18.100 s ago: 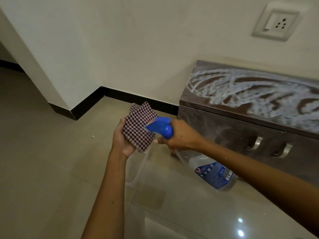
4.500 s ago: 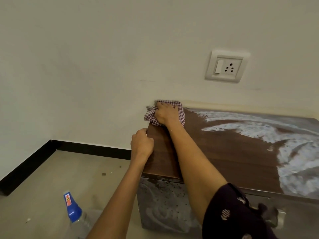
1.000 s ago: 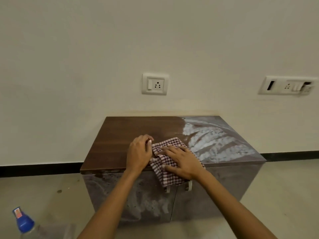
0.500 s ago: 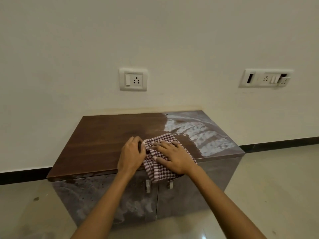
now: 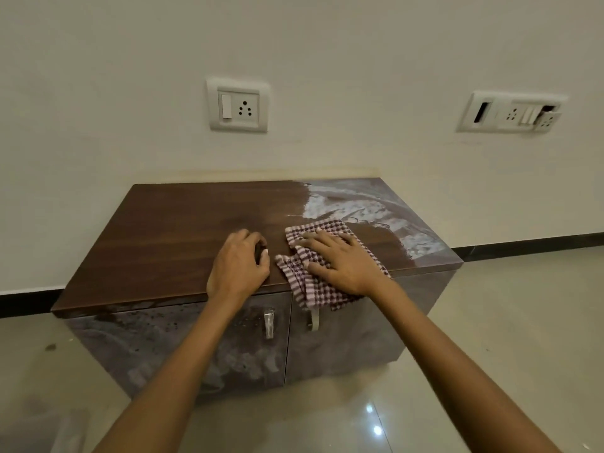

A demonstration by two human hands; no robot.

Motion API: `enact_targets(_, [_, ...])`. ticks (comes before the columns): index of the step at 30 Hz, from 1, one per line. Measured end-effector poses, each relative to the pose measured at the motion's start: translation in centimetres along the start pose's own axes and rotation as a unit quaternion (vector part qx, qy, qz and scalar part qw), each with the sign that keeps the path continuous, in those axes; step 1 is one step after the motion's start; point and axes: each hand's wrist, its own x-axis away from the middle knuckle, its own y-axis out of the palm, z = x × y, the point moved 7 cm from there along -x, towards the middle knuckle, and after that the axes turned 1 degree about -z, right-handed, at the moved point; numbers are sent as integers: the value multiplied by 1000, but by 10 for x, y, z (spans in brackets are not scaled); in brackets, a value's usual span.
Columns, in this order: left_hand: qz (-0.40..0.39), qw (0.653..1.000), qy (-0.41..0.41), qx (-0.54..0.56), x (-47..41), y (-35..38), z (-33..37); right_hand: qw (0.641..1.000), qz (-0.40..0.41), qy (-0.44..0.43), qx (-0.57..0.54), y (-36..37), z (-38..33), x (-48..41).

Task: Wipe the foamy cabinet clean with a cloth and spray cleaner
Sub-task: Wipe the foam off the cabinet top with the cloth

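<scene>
A low brown cabinet stands against the wall. Its top is bare wood on the left and middle; white foam covers the right end. Foam smears also streak the two front doors. A checked maroon-and-white cloth lies near the front edge and hangs over it. My right hand presses flat on the cloth with fingers spread. My left hand rests on the wood beside the cloth, fingers curled, holding nothing. The spray bottle is out of view.
Two metal door handles sit at the middle of the cabinet front. A wall socket is above the cabinet and a switch panel to the right. Glossy tiled floor surrounds the cabinet.
The cloth under my right hand has slid right, away from my left hand, and a gap has opened between them. The camera view has shifted slightly.
</scene>
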Motion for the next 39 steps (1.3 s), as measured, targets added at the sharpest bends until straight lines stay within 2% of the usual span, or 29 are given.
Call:
enact_targets(3, [-3,1000,-1,7,0,0,-1,999,13,-1,-48,-8,30,27])
enact_targets(7, [-11,1000,-4,11,0,0,0,986,8,164,-20,-19,107,29])
enact_targets(10, [-15,1000,-11,13,0,0,1,974,-6,227,-1,-17,105,-15])
enact_targets(13, [-7,1000,-10,13,1,0,1,984,-25,174,-7,-10,53,-78])
enact_targets(16, [6,1000,-7,2,1,-2,-1,998,-55,40,-3,-1,-13,-104])
enact_targets(19, [16,1000,2,-7,1,-3,0,998,-64,-29,-5,-2,-12,-91])
enact_targets(21, [15,1000,1,-1,1,-4,1,998,-53,8,-16,-10,30,-80])
enact_targets(25, [17,1000,-1,6,1,-5,2,983,-19,183,-10,-21,141,-53])
enact_targets(28, [14,1000,-9,4,1,-3,2,967,-21,253,7,-21,159,-56])
enact_targets(30, [8,1000,-17,2,-1,-2,2,976,-39,216,1,-18,126,-77])
enact_targets(33, [-9,1000,-28,2,-4,1,3,996,-58,74,-1,-8,47,-116])
enact_targets(35, [-23,999,-21,-11,-6,3,4,998,-66,19,-5,-3,15,-138])
enact_targets(39, [-37,999,-14,-4,-6,4,2,998,-63,21,-20,-6,38,-155])
